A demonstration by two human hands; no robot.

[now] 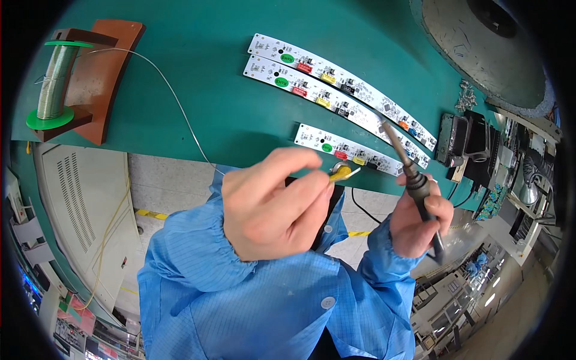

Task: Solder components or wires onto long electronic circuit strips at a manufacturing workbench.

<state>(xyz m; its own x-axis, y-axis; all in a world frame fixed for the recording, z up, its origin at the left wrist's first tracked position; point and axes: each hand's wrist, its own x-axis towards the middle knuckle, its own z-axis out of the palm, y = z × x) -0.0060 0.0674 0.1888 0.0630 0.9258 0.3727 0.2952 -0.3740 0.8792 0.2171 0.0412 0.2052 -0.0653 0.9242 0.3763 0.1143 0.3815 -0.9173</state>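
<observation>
My left hand [279,204] is closed, thumb and fingertips pinching a small yellow piece with a silvery end [342,174]; its exact kind is unclear. The solder wire [180,105] runs down to the back of that hand, where its end is hidden. In my right hand [414,219] is a soldering iron [420,186], its tip pointing up and left over the boards. Just beyond my left fingertips lies a white circuit board [333,144] with red, yellow and black connectors. Two longer curved boards, an upper one [333,67] and a lower one [318,90], lie behind it.
A solder spool [53,87] sits on a brown holder [99,90] at the far left of the green table [198,36]. At right are a dark iron stand [462,138], small metal parts [465,96] and a large grey round-edged object [480,48].
</observation>
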